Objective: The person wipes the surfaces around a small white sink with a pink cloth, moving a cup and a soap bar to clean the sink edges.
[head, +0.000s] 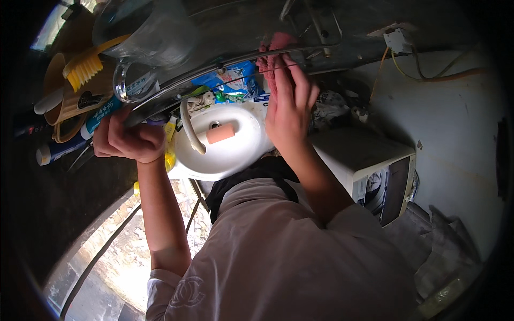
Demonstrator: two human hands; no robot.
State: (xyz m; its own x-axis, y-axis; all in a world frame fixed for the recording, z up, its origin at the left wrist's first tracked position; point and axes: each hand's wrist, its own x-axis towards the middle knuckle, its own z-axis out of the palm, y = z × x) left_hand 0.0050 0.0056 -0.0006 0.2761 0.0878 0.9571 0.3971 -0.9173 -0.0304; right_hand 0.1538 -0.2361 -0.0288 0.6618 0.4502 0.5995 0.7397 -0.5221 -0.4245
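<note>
At the upper middle, my right hand (291, 100) has its fingers on a red cloth (271, 66) at a thin metal rack rail (241, 58). My left hand (130, 138) is curled at the rail's left end, beside a blue toothpaste tube (100, 116); what its fingers close on is hidden. Below and between the hands sits a white wash basin (245, 156) with a pale curved spout (188, 128) over it. An orange-pink cylinder (220, 133) lies in the basin near the drain.
A glass mug (124, 80), a yellow-bristled brush (84, 72) and a tan cup (76, 104) stand at upper left. Behind the basin lies a blue packet (233, 80). A washing machine (361, 156) stands at right, below a wall box (397, 41) with loose wires.
</note>
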